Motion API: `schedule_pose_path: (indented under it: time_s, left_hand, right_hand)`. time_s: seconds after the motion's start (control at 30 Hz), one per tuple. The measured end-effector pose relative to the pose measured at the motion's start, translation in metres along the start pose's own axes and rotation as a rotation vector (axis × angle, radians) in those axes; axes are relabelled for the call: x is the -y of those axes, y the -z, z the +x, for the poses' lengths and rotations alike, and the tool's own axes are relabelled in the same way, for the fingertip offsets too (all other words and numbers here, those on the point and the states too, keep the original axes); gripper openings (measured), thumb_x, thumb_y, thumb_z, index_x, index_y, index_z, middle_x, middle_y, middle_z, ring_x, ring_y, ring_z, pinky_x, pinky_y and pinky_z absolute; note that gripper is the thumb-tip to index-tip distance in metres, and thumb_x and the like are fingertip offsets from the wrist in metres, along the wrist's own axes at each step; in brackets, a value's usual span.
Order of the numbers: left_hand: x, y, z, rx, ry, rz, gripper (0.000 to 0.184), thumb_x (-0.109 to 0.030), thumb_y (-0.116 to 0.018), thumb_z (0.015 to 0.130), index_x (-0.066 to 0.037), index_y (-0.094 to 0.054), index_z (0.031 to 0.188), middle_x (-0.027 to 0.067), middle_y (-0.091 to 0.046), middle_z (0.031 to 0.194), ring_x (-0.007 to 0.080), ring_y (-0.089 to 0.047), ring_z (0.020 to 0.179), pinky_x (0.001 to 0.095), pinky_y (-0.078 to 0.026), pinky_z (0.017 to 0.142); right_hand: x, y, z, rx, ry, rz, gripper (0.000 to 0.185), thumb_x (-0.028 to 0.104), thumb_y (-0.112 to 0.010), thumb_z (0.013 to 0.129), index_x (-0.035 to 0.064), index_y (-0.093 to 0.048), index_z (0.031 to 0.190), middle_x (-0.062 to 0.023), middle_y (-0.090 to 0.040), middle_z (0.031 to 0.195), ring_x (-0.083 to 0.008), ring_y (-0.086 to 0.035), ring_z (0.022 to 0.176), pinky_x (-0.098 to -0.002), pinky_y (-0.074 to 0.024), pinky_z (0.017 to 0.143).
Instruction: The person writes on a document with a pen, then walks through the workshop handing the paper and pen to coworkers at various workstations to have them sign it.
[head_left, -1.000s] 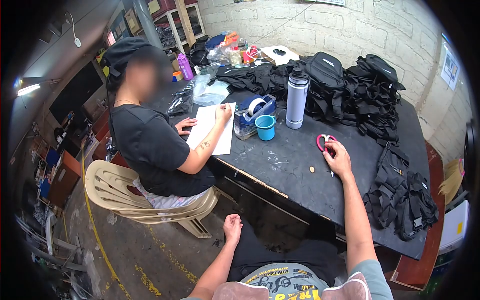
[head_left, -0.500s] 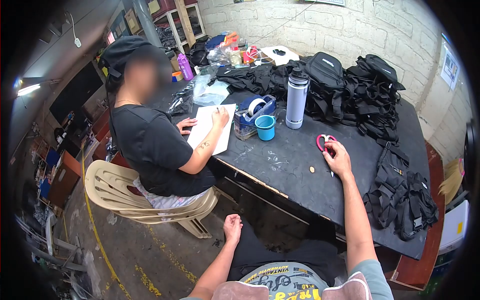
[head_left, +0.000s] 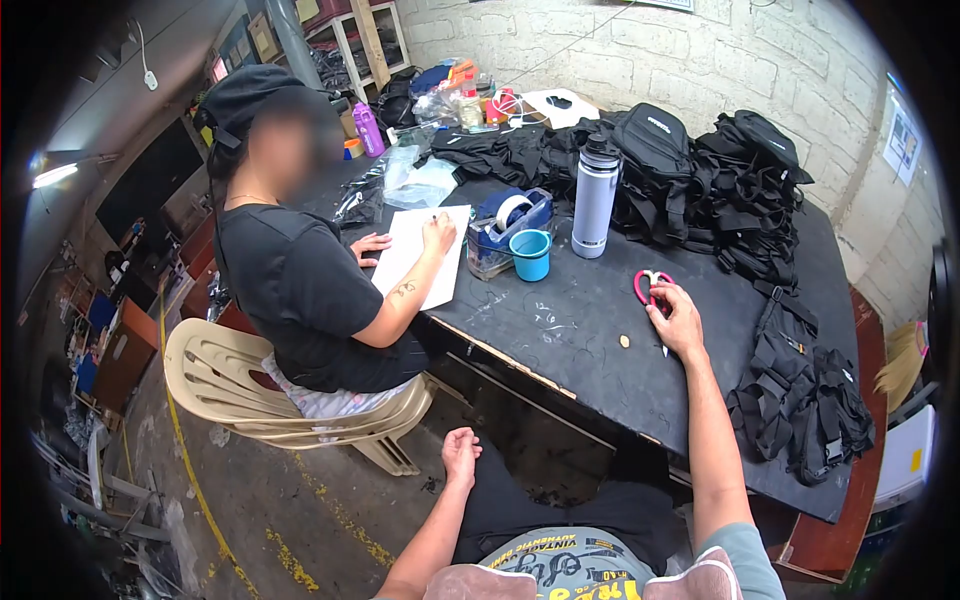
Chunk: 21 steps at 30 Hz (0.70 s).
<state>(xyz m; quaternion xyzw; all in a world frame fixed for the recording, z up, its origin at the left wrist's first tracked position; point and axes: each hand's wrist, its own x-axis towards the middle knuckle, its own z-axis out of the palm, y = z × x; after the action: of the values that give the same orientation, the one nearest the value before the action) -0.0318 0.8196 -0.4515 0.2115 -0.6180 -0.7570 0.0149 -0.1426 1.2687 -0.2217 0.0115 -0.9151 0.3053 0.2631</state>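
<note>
My right hand (head_left: 678, 318) rests on the black table, its fingers curled over a pair of scissors (head_left: 641, 289) with red-pink handles. The handles stick out beyond my fingertips, and a pale pointed tip shows by the heel of the hand; the rest is covered. Just left of that hand lies a small tan, roundish piece (head_left: 625, 341). Below the table edge, my left hand (head_left: 461, 457) is held over my leg with its fingers curled in, and nothing shows in it.
A seated co-worker writes on a white sheet (head_left: 410, 262) at the left. A lavender bottle (head_left: 594, 205), a blue cup (head_left: 531, 262) and a tape dispenser (head_left: 512, 220) stand mid-table. Black bags (head_left: 655, 150) are piled along the wall; black straps (head_left: 790, 375) lie at the right.
The view has shifted slightly. The co-worker's writing hand remains on the sheet, and both my hands keep nearly the same place and pose.
</note>
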Motion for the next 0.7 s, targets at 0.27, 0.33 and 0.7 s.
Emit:
schedule_pose_path:
  time_s: [0.27,0.33,0.7]
  left_hand:
    - [-0.131,-0.054,0.008,0.024,-0.080,-0.178,0.021,-0.031,-0.062,0.102,-0.012,-0.064,0.109,0.0008,-0.068,0.087,0.0092,-0.064,0.071,0.0230,-0.050,0.064]
    - [-0.160,-0.065,0.023,0.043,-0.110,-0.193,0.021,-0.031,-0.061,0.102,-0.011,-0.064,0.108,0.0010,-0.068,0.087,0.0093,-0.064,0.072,0.0232,-0.050,0.064]
    - [-0.160,-0.042,0.022,0.084,0.188,-0.087,0.018,-0.027,-0.061,0.103,-0.009,-0.064,0.102,0.0021,-0.069,0.088,0.0092,-0.064,0.075,0.0228,-0.049,0.066]
  right_hand:
    - [-0.009,0.004,0.005,0.027,-0.071,0.205,0.028,0.012,-0.074,0.084,0.0030,-0.071,0.111,-0.0125,-0.066,0.128,-0.0267,-0.061,0.123,-0.0348,-0.0483,0.103]
    - [-0.031,0.001,0.006,-0.030,-0.137,0.527,0.026,0.011,-0.073,0.086,0.0019,-0.071,0.110,-0.0130,-0.066,0.127,-0.0264,-0.059,0.126,-0.0346,-0.0469,0.104]
    - [-0.031,0.002,0.013,-0.092,-0.164,0.399,0.018,0.010,-0.067,0.093,-0.0012,-0.070,0.108,-0.0127,-0.066,0.126,-0.0243,-0.055,0.129,-0.0356,-0.0387,0.112]
